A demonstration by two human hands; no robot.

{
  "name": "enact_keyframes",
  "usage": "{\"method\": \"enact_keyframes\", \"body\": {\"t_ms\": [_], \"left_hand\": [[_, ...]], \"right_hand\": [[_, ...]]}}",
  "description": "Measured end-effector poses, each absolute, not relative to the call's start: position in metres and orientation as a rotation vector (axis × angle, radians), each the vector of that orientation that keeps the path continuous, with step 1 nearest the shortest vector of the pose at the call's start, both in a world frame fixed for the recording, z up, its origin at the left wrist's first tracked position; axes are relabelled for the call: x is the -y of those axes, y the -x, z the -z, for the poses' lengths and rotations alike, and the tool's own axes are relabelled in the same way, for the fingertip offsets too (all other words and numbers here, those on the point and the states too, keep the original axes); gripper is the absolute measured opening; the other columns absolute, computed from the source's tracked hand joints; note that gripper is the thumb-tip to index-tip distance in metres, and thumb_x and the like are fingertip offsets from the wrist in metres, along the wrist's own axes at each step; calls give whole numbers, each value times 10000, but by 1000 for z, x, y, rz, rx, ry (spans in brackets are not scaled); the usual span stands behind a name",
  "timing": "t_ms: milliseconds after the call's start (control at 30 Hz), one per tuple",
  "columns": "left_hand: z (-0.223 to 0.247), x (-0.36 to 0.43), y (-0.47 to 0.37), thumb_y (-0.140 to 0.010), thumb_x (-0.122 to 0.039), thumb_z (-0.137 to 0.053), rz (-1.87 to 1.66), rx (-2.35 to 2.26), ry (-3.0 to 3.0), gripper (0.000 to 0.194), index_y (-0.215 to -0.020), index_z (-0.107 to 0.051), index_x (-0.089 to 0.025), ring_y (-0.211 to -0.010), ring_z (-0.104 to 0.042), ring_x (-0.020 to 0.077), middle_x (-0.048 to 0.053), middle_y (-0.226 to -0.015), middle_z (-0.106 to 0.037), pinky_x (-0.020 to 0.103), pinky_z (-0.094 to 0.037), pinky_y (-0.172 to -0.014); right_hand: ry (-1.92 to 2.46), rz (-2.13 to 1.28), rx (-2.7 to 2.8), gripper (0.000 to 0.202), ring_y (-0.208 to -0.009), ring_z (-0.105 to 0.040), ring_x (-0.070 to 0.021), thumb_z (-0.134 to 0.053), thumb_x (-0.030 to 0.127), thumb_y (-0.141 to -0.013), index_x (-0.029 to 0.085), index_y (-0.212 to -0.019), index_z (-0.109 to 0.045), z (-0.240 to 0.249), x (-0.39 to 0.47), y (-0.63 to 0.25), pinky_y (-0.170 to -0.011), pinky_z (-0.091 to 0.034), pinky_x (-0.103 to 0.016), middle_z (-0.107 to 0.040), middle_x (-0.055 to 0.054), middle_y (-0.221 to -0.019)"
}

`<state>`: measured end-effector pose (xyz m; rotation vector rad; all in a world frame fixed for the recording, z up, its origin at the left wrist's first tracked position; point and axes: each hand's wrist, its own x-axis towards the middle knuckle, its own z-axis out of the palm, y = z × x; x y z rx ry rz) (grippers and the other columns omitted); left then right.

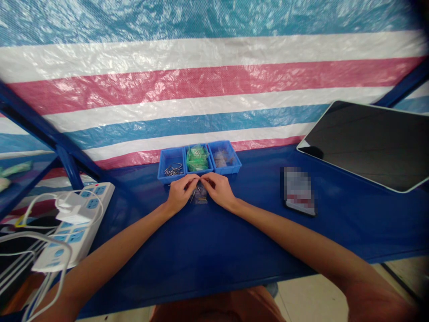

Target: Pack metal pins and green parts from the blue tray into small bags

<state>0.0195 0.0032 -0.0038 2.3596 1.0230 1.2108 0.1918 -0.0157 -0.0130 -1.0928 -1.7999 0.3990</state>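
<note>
My left hand (182, 192) and my right hand (219, 189) meet at the middle of the blue table, fingers pinched together at the top edge of a small clear plastic bag (201, 196). Thin metal pieces, which look like pins or screws, show in or at the bag, too small to name surely. Just beyond my hands stand three joined blue bins. The left bin (171, 155) has loose metal pins (173, 170) at its bottom. Green packets (197, 158) fill the middle one. In the right bin (236, 162) lie clear plastic bags (221, 158).
A white power strip (85, 223) with plugs and cables lies at the left. On the right are a phone-like flat object (299, 192), blurred out, and a large dark screen (368, 143) with a pale frame. Behind the table (187, 259) hangs a striped plastic sheet (201, 85).
</note>
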Motion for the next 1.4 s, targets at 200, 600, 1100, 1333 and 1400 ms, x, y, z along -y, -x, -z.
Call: {"method": "enact_keyframes", "body": {"t_ms": [200,600,1100,1333,1400], "left_hand": [[3,-3,-19,-897,-294,-515,-1281,-1046,-2277,200,-980,-649,-171,-621,-623,92,22,-814,-691,188,-491,-622],[3,-2,-19,-887,-275,-536,-1375,-1057,-2185,176,-980,-640,-167,-573,-596,81,-4,-714,-651,182,-476,-605],[5,-3,-18,-885,-267,-537,-1347,-1086,-2220,174,-987,-646,-177,-624,-620,87,9,-792,-684,185,-484,-633],[4,-2,-18,-884,-270,-537,-1370,-1084,-2219,176,-981,-649,-176,-597,-611,84,9,-784,-683,187,-482,-618],[4,-2,-18,-883,-271,-538,-1374,-1084,-2216,176,-984,-649,-177,-598,-612,83,8,-782,-681,187,-482,-620]], "right_hand": [[1089,-393,1800,179,-684,-578,-160,-483,245,-896,193,-863,-651,12,16,-192,-653,-440,-269,-655,-37,-783],[1048,-373,1863,124,-656,-556,-149,-516,185,-853,186,-846,-639,15,17,-192,-631,-423,-260,-618,-25,-740],[987,-192,2236,147,-861,-519,-177,-568,209,-857,211,-948,-683,20,18,-190,-750,-434,-296,-567,-57,-944],[996,-128,2326,125,-888,-442,-203,-541,182,-879,172,-849,-662,17,16,-186,-788,-395,-333,-539,-79,-946],[1016,-118,2345,101,-901,-430,-211,-560,190,-870,161,-851,-655,15,15,-186,-787,-382,-341,-534,-84,-949]]}}
